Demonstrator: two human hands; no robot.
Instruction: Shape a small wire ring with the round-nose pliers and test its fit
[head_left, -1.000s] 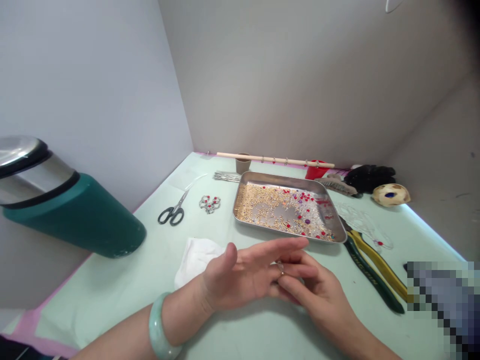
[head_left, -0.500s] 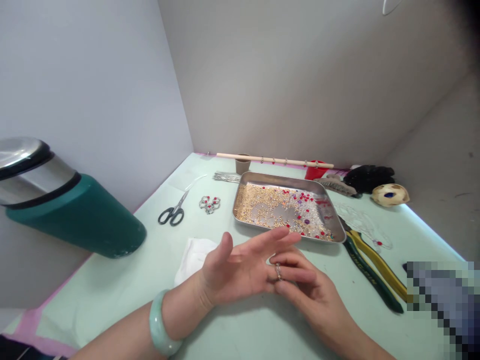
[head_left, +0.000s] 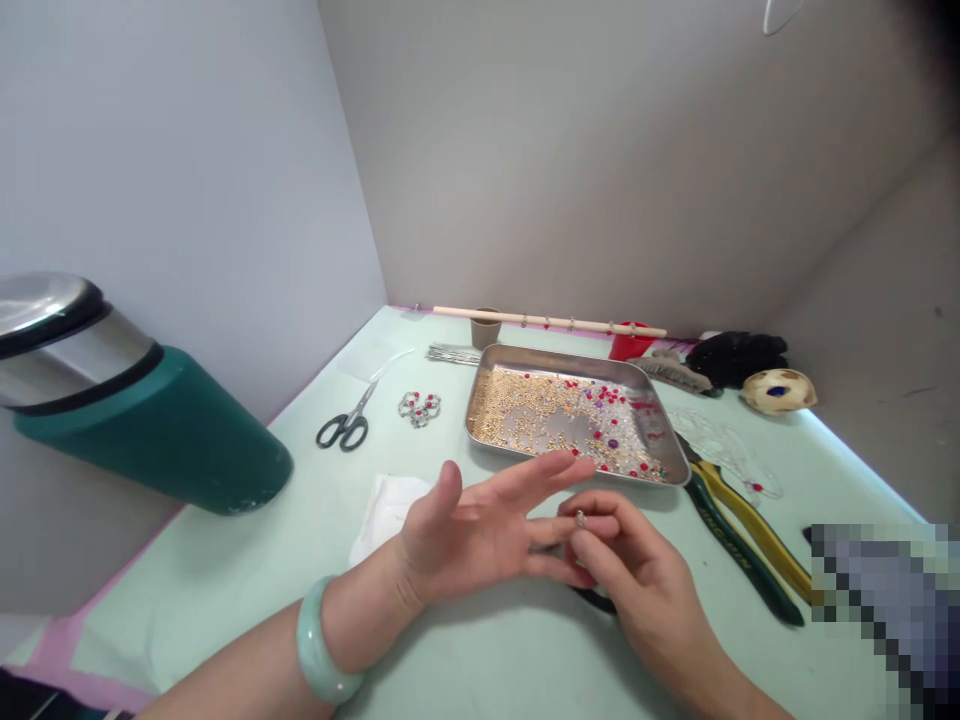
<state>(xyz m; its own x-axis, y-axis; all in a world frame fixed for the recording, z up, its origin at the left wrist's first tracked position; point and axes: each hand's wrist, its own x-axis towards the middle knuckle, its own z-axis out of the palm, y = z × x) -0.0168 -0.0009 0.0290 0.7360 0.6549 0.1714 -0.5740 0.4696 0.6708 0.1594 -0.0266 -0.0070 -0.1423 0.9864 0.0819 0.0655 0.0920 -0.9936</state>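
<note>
My left hand (head_left: 480,530) is turned palm up with its fingers spread, holding nothing. A pale green bangle (head_left: 321,645) circles its wrist. A small beaded ring (head_left: 580,519) sits near the tip of one left finger. My right hand (head_left: 637,570) is closed round that fingertip, thumb and fingers pinching the ring. Part of a dark object (head_left: 598,599) shows below the right fingers; I cannot make out what it is. Just behind both hands lies a metal tray (head_left: 684,470) of gold, clear and red beads.
Scissors (head_left: 346,430), a beaded piece (head_left: 419,408) and a white cloth (head_left: 386,515) lie to the left, near a green bottle (head_left: 157,430). Pliers (head_left: 739,545) lie at the right. Behind the tray, a wooden stick (head_left: 480,314) holding several rings rests on a brown cup (head_left: 486,332) and a red cup (head_left: 628,347).
The ring has slid from the base of my left finger out toward its tip, with my right hand pulling right. A dark object now shows under the right fingers.
</note>
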